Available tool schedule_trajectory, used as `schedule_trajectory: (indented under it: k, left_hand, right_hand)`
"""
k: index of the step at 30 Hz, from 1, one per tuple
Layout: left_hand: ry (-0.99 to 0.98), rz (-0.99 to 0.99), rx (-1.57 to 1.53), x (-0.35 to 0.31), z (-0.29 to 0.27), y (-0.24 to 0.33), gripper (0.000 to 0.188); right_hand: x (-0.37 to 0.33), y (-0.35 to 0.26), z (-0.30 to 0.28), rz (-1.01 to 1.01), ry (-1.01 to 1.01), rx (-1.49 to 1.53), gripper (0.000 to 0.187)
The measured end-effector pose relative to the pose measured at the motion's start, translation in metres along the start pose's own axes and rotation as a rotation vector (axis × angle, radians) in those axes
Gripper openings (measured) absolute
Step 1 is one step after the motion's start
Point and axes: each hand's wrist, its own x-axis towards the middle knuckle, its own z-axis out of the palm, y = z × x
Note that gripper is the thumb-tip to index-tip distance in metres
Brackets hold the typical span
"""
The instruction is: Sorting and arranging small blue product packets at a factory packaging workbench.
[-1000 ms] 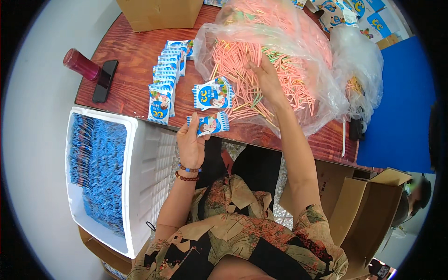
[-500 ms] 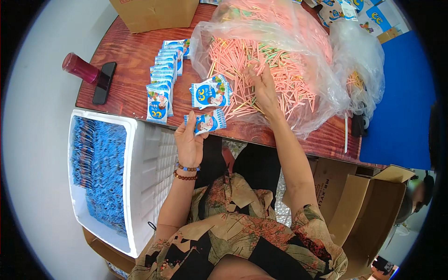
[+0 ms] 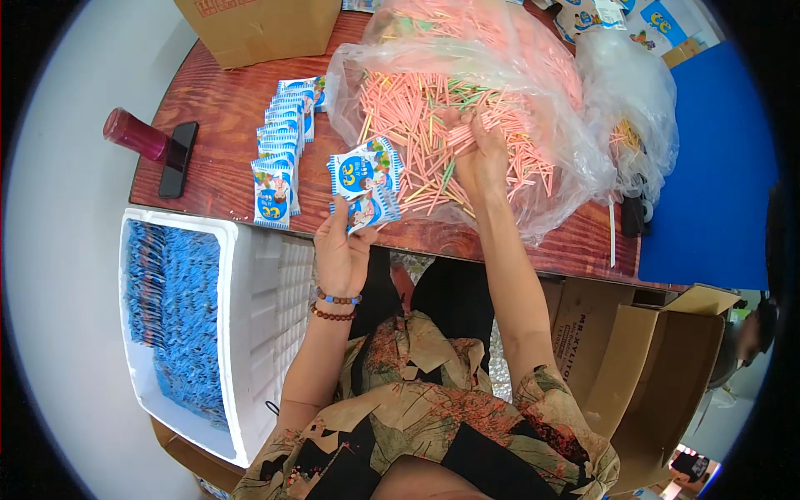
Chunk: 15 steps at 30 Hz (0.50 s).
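Note:
My left hand (image 3: 343,250) pinches a small blue-and-white packet (image 3: 372,209) between thumb and fingers at the table's front edge. Just beyond it, overlapping in the picture, lie a few more packets (image 3: 350,172) of the same kind. Over a big heap of short thin pink sticks (image 3: 417,117), with some green and yellow ones mixed in, my right hand (image 3: 485,162) has its fingers curled round a small bunch of pink sticks (image 3: 467,133). The heap lies in an opened clear plastic bag (image 3: 567,187).
An overlapping row of packets (image 3: 277,154) lies left on the wooden table (image 3: 225,108), near a phone (image 3: 178,158) and a dark red bottle (image 3: 133,133). A white foam box (image 3: 229,333) full of blue packets stands below. Cardboard boxes (image 3: 258,33) and a blue sheet (image 3: 708,183) flank the bag.
My right hand has turned and closed round some pink sticks. The packet in my left hand has tilted and now sits closer to the packets beyond it. The whole view has shifted slightly.

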Motion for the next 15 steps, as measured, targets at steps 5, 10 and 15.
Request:
schedule_trajectory:
  k: [5, 10, 15]
  left_hand:
    - [-0.093, -0.05, -0.082, 0.022, 0.009, -0.021, 0.02]
    - [-0.113, -0.046, -0.116, 0.032, 0.013, -0.028, 0.019]
    - [-0.145, -0.065, -0.129, 0.027, 0.02, -0.032, 0.022]
  right_hand:
    - [-0.014, -0.004, 0.011, 0.056, -0.056, 0.229, 0.009]
    - [-0.051, -0.011, 0.053, -0.04, -0.106, -0.068, 0.011]
    - [-0.067, -0.005, 0.064, -0.112, -0.139, -0.05, 0.011]
